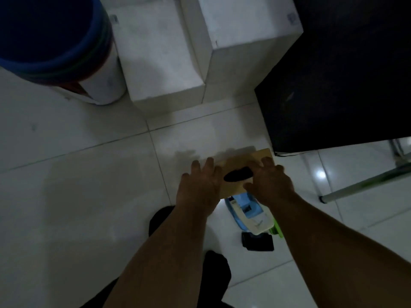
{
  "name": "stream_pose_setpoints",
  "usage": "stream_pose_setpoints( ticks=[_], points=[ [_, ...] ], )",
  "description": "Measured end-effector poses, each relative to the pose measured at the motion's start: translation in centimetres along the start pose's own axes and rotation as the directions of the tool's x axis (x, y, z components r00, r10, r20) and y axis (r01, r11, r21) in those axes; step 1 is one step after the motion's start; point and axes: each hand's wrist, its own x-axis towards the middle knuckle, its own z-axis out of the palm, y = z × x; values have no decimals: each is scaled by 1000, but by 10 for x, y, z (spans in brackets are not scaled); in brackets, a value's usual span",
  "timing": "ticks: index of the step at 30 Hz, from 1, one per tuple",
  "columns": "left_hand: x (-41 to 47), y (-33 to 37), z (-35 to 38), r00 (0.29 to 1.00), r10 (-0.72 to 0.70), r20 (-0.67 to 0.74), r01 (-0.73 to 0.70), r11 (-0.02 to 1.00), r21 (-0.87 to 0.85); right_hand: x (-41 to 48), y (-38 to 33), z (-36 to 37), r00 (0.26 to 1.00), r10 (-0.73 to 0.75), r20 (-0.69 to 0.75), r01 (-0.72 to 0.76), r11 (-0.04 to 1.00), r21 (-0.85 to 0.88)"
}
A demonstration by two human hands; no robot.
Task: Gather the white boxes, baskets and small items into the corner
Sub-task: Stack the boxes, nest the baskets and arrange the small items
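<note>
Fingers of left hand (200, 185) & right hand (270, 182) spread, pressed flat on tan box (238, 165) w/ dark oval slot, on floor by black cabinet (333, 74), near white boxes (160, 54). Risk: uneven push skews it into cabinet base.

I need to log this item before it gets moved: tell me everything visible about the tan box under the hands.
The tan box looks like flat brown cardboard, lying on the white tiled floor near the black cabinet. Its top has a dark oval opening. The left hand and right hand rest on its two ends. Its near edge meets a blue-and-white item.
</note>
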Motion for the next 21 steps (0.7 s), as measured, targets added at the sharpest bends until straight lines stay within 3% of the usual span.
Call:
stream_pose_setpoints(
  ticks=[3,5,13,17,21],
  points=[
    [22,4,38,987,-3,162,13,998,-58,30,24,35,983,117,142,-121,992,23],
    [34,8,58,982,18,190,-9,999,-46,44,34,54,978,142,151,-155,985,77],
    [73,7,67,993,11,120,-12,1000,14,73,32,65,989,101,-110,-77,977,199],
    [109,-4,48,996,15,88,-25,992,121,107,32,40,985,82,-154,-61,989,135],
    [153,-8,17,998,35,-49,-22,972,236,151,34,10,952,41,-302,-42,999,3]
  ],
)
